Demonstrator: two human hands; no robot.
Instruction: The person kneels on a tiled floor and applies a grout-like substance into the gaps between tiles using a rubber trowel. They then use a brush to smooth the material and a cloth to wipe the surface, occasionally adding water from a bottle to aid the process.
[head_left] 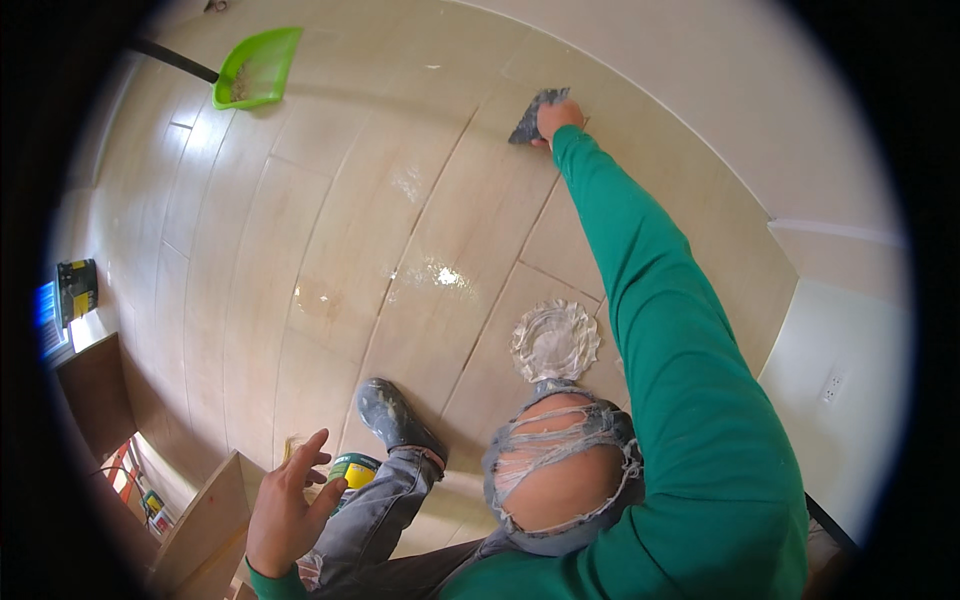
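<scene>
My right hand (558,118) grips a dark, paste-smeared flat float (532,120) on the tiled floor (420,220) near the upper right wall. My left hand (294,505) is raised at lower left with fingers bent but apart, holding nothing. Behind it is a partly hidden green-and-yellow container (355,466). A round, pale patch of thick paste (555,340) lies just beyond my bent knee with its torn jeans.
A green dustpan (265,62) with debris and a dark handle lies at upper left. Dark containers (77,290), a brown box-like piece (90,390) and wooden boards (205,525) line the left side. A white wall (840,330) with an outlet bounds the right.
</scene>
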